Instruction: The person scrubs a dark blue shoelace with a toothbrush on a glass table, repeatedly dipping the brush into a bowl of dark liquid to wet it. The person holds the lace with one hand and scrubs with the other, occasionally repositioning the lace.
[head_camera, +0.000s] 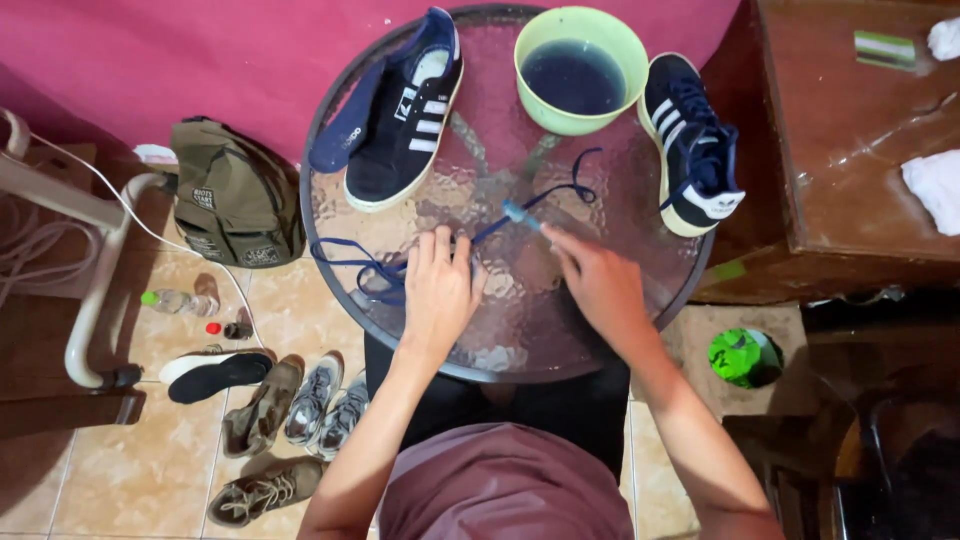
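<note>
My left hand (438, 290) presses flat on a dark blue shoelace (355, 262) lying on the round glass table (500, 330). My right hand (597, 285) grips a small light-blue brush (520, 214) whose head touches the lace near the table's middle. A navy sneaker with white stripes and no lace (410, 115) lies at the far left of the table. A second navy sneaker, laced (692, 145), sits at the right edge. A green bowl of dark water (580, 68) stands between them at the back.
An olive backpack (235, 195) leans by the table on the left. Several shoes (285, 415), a small bottle (178, 300) and a white cable lie on the tiled floor. A brown wooden cabinet (850, 150) stands to the right, a green object (742, 356) below it.
</note>
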